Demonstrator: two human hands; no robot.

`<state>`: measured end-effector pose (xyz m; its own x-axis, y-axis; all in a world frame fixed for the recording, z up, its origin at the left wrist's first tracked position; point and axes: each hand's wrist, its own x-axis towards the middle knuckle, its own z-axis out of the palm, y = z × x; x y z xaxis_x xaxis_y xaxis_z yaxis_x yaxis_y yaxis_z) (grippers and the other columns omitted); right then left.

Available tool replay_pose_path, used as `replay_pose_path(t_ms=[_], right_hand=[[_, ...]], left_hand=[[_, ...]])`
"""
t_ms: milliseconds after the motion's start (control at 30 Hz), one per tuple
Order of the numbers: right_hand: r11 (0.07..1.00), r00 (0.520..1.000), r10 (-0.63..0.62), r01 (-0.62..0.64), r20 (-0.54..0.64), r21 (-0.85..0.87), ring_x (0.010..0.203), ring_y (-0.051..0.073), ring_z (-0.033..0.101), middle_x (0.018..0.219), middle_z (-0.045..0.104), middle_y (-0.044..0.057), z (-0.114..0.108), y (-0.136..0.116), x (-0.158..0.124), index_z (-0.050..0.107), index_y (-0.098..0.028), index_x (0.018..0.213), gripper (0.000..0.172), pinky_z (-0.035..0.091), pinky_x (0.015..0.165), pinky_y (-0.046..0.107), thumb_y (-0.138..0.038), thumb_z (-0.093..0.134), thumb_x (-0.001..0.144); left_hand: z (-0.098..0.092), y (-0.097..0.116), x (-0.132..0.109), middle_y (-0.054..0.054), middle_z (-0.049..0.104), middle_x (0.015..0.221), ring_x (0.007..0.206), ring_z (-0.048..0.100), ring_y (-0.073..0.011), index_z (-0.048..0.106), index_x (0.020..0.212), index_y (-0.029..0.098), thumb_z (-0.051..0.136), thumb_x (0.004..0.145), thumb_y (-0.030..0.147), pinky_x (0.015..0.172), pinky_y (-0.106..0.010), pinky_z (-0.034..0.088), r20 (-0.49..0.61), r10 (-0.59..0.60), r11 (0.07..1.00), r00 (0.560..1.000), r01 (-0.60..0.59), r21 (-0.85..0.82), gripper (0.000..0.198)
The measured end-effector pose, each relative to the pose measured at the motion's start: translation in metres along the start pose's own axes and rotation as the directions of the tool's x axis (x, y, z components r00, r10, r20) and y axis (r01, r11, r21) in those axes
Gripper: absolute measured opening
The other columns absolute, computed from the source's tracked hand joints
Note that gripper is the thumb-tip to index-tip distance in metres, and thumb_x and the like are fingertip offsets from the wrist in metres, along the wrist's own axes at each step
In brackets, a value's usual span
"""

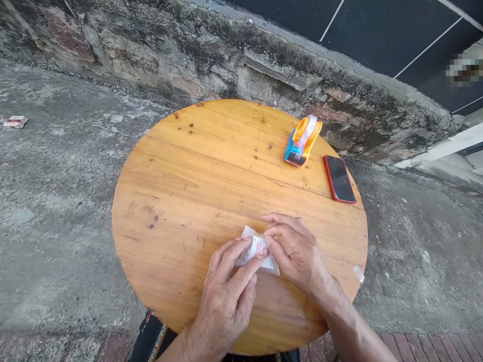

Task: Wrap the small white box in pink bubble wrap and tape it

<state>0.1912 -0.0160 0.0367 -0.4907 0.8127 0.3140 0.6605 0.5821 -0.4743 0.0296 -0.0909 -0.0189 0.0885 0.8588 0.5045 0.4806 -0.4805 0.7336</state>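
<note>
A small clear plastic packet (268,265) with a white and red printed piece inside lies near the front of the round wooden table (181,181). My left hand (228,286) rests at its left side, fingers closed over the packet's edge and face. At the packet's upper right corner, my right hand (298,251) pinches with thumb and index finger; the other fingers are curled above. Part of the packet is hidden under the fingertips.
An orange and blue tape dispenser (304,141) stands at the table's back right. Beside it lies a red-cased phone (339,179). A clear tape piece (358,274) hangs at the right edge. Behind is a stone wall (226,65); a small box (16,121) lies on the ground.
</note>
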Motion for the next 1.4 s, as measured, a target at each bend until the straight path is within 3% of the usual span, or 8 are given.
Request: replay_pose_path(t_ms=[533, 933, 1100, 1267, 1400], right_hand=[[0.975, 0.986, 0.156, -0.163, 0.058, 0.149, 0.105, 0.021, 0.060, 0.113, 0.064, 0.008, -0.003, 0.009, 0.011, 0.058, -0.021, 0.084, 0.011, 0.044, 0.088, 0.039, -0.015, 0.050, 0.088], [0.902, 0.966, 0.244, -0.258, 0.083, 0.347, 0.110, 0.019, 0.058, 0.100, 0.066, 0.005, -0.005, 0.008, 0.018, 0.058, -0.021, 0.078, 0.013, 0.044, 0.087, 0.033, -0.015, 0.052, 0.088], [0.906, 0.973, 0.222, -0.232, 0.067, 0.355, 0.107, 0.018, 0.060, 0.104, 0.066, 0.005, -0.010, 0.003, 0.020, 0.059, -0.020, 0.077, 0.013, 0.043, 0.088, 0.031, -0.012, 0.054, 0.086], [0.909, 0.983, 0.176, -0.179, 0.042, 0.375, 0.105, 0.016, 0.061, 0.106, 0.066, 0.005, -0.016, -0.003, 0.023, 0.058, -0.020, 0.079, 0.011, 0.044, 0.088, 0.030, -0.014, 0.053, 0.087], [0.913, 0.988, 0.155, -0.149, 0.015, 0.380, 0.103, 0.015, 0.062, 0.106, 0.066, 0.005, -0.024, -0.005, 0.025, 0.058, -0.020, 0.079, 0.012, 0.044, 0.086, 0.029, -0.012, 0.053, 0.087]], left_hand=[[0.000, 0.001, -0.001, -0.011, 0.048, 0.131, 0.121, 0.046, -0.0264, 0.059, 0.119, 0.019, 0.052, 0.084, 0.002, 0.099, -0.045, 0.045, -0.022, 0.010, 1.000, 1.000, -0.010, 0.005, 0.040], [0.001, 0.007, -0.005, -0.008, 0.052, 0.117, 0.112, 0.052, -0.0193, 0.060, 0.099, 0.019, 0.060, 0.082, 0.004, 0.094, -0.033, 0.047, -0.094, -0.041, 0.999, 0.995, 0.039, -0.028, 0.023], [0.007, 0.009, -0.012, -0.009, 0.053, 0.113, 0.107, 0.054, -0.0187, 0.052, 0.114, 0.017, 0.065, 0.082, 0.011, 0.091, -0.031, 0.048, -0.183, -0.104, 0.994, 0.978, 0.110, 0.019, 0.035], [0.010, 0.013, -0.012, -0.013, 0.049, 0.124, 0.115, 0.051, -0.0226, 0.045, 0.129, 0.017, 0.062, 0.085, 0.017, 0.094, -0.036, 0.049, -0.116, -0.132, 0.985, 0.984, 0.143, 0.092, 0.047], [0.012, 0.012, -0.007, -0.013, 0.051, 0.124, 0.116, 0.051, -0.0225, 0.042, 0.132, 0.016, 0.059, 0.085, 0.011, 0.096, -0.037, 0.048, -0.102, -0.079, 0.987, 0.992, 0.092, 0.135, 0.051]])
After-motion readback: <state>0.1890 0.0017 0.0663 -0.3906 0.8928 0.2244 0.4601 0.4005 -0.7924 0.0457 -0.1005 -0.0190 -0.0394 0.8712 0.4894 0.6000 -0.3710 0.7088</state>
